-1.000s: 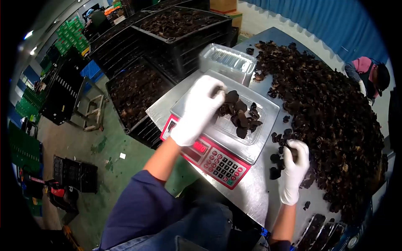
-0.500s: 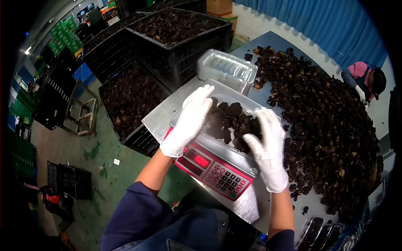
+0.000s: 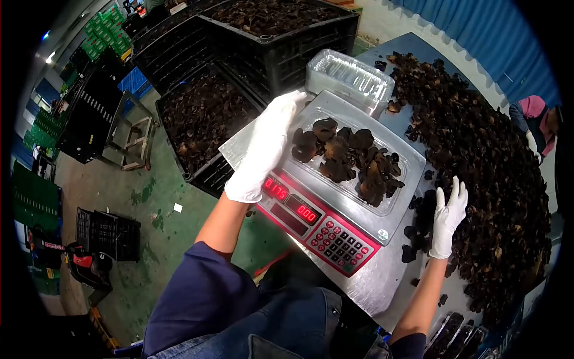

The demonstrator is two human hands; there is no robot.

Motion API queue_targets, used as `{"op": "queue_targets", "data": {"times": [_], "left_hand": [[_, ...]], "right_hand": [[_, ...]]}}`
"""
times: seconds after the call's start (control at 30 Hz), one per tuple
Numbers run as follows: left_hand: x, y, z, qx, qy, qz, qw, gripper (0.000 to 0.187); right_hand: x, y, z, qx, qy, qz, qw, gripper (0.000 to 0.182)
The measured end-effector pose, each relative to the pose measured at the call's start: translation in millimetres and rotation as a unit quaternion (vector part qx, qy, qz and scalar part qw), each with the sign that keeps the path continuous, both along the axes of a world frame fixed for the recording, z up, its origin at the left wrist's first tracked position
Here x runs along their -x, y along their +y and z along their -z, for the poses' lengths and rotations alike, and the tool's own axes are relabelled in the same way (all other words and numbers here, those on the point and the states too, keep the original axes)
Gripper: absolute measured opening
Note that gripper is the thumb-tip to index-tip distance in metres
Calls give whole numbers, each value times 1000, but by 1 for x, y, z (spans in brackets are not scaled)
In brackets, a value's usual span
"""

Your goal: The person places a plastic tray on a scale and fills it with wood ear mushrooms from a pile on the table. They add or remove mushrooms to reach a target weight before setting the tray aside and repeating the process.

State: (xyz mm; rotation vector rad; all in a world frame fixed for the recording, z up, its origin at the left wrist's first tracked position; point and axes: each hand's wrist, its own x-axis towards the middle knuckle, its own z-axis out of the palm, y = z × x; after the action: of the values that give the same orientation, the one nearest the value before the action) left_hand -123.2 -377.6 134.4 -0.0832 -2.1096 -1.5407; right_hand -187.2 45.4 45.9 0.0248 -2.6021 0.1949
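Observation:
A digital scale (image 3: 350,251) with a red front reads 0.175 on its left display. On its metal pan lies a clear plastic tray (image 3: 396,200) holding a loose cluster of dark wood ear mushrooms (image 3: 338,157). My left hand (image 3: 269,143), in a white glove, is beside the pan's left edge with its fingers stretched out and nothing in it. My gloved right hand (image 3: 447,218) is to the right of the scale, fingers apart, at the near edge of a large mushroom pile (image 3: 478,173). A few dark pieces lie just left of it.
Stacked clear trays (image 3: 350,81) stand behind the scale. Black crates (image 3: 275,66) full of mushrooms are at the back left. Filled trays (image 3: 457,335) lie at the lower right. Another person (image 3: 535,122) is across the pile. A pallet jack (image 3: 89,263) stands on the green floor.
My right hand has left the tray and moved right to the pile's edge. My left hand has drawn slightly off the tray. The mushrooms now lie uncovered, and the left display shows 0.175.

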Motion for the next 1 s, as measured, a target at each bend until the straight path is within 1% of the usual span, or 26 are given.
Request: {"op": "queue_targets", "data": {"times": [0.03, 0.07, 0.13, 0.17, 0.2, 0.23, 0.27, 0.3, 0.33, 0.37, 0.43, 0.47, 0.5, 0.53, 0.57, 0.6, 0.63, 0.67, 0.73, 0.8, 0.83, 0.87, 0.9, 0.93, 0.97, 1.0], "left_hand": [[-2, 4, 0, -41, -2, -2, 999, 35], [-4, 5, -1, -42, -2, -1, 999, 35], [-8, 6, -4, -16, 6, -11, 1000, 35], [-8, 5, -3, -5, 17, -9, 1000, 33], [-8, 5, -3, 46, 29, -47, 997, 31], [-10, 8, -6, 28, 33, -52, 998, 31], [-14, 18, -13, -40, 15, -53, 998, 28], [-25, 27, -23, 36, 35, -50, 998, 26], [-35, 49, -32, 2, -4, -54, 999, 26], [-47, 72, -36, 8, 7, -5, 1000, 30], [-65, 111, -29, 138, 8, 148, 979, 30], [-74, 130, -14, 212, 57, 262, 940, 28], [-86, 159, -2, 211, -5, 331, 920, 31], [-91, 190, 15, 338, -11, 403, 851, 36], [-98, 216, 45, 327, -8, 442, 835, 40], [-105, 244, 75, 363, 41, 369, 854, 41], [-104, 269, 98, 400, 38, 330, 854, 44], [-100, 291, 116, 506, 92, 235, 825, 44], [-91, 312, 125, 523, 70, 136, 839, 35], [-83, 322, 114, 619, 15, 182, 764, 28], [-83, 322, 104, 600, -13, 257, 758, 20], [-84, 326, 113, 612, 35, 208, 762, 18], [-84, 324, 122, 620, 76, 186, 759, 17], [-83, 321, 131, 629, 118, 161, 751, 17], [-86, 331, 153, 480, 64, 155, 861, 15], [-87, 314, 114, 540, 36, 213, 813, 16]], "right_hand": [[-3, 16, 16, -22, -58, 27, 998, 61], [-14, 22, 21, -42, -95, 32, 994, 60], [-42, 37, 41, -79, -129, -34, 988, 59], [-59, 39, 45, -48, -130, -57, 989, 56], [-79, 36, 43, -20, -130, -71, 989, 54], [-96, 31, 33, 24, -82, -107, 991, 47], [-106, 33, 25, 53, -88, -91, 991, 38], [-120, 36, 19, 70, -67, -73, 993, 35], [-132, 43, 18, 89, -44, -58, 993, 33], [-142, 57, 23, 113, -45, -32, 992, 31], [-156, 76, 25, 144, -31, 7, 989, 28], [-159, 84, 30, 155, -5, 4, 988, 29], [-162, 83, 28, 165, -8, 20, 986, 27], [-163, 80, 25, 175, -12, 31, 984, 25], [-163, 75, 21, 196, -23, 33, 980, 23], [-162, 70, 18, 215, -33, 34, 975, 20], [-161, 64, 15, 206, -33, 16, 978, 18], [-159, 62, 18, 199, -39, 7, 979, 21], [-155, 46, 7, 208, -66, 0, 976, 25], [-147, 42, 10, 189, -120, 0, 975, 33], [-143, 38, 10, 158, -117, -14, 980, 34], [-140, 31, 9, 129, -115, -30, 985, 35], [-134, 28, 12, 58, -106, -34, 992, 37], [-131, 27, 13, 38, -101, -42, 993, 34], [-125, 28, 18, 36, -123, -25, 991, 32], [-119, 31, 24, 32, -144, -9, 989, 30]]}}
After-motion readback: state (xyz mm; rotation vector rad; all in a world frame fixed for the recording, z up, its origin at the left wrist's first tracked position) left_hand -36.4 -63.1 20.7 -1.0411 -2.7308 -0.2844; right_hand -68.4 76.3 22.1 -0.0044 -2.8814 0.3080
